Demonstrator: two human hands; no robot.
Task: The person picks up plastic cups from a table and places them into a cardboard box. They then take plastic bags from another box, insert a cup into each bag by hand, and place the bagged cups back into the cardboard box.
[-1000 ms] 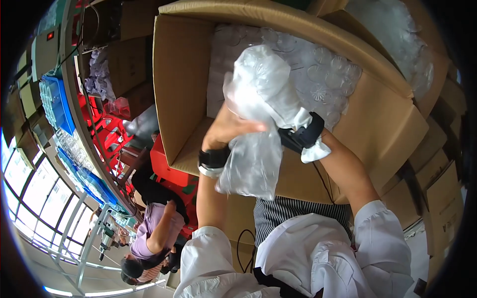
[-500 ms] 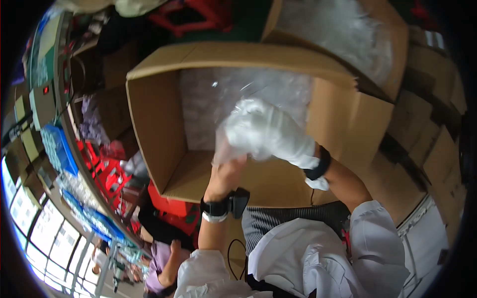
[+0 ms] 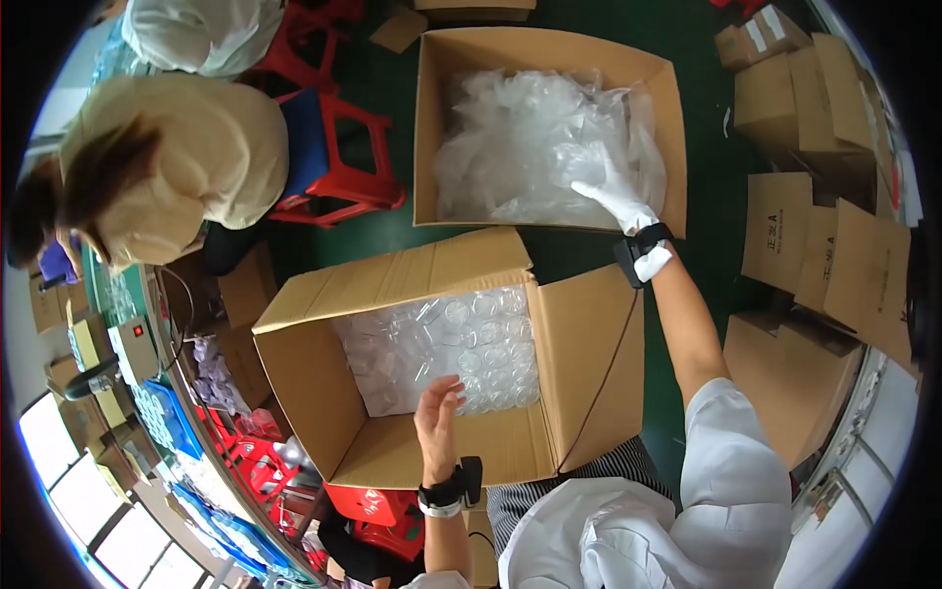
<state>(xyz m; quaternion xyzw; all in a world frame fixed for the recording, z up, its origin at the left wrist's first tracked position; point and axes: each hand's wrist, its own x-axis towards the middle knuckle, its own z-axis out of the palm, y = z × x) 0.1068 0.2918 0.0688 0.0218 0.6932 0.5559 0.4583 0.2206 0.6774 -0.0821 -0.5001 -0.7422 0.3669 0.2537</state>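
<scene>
Dark green floor (image 3: 708, 147), red stool (image 3: 351, 185) upper left, bright paned windows (image 3: 49, 435) lower left

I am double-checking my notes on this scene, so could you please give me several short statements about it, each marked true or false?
1. The right grip wears a white glove. True.
2. The left grip is gloved too. False: its fingers are bare.
3. The farther brown cardboard box holds crumpled clear plastic film. True.
4. The nearer brown cardboard box is closed. False: it is open, with clear round plastic pieces inside.
5. The floor is dark green. True.
</scene>
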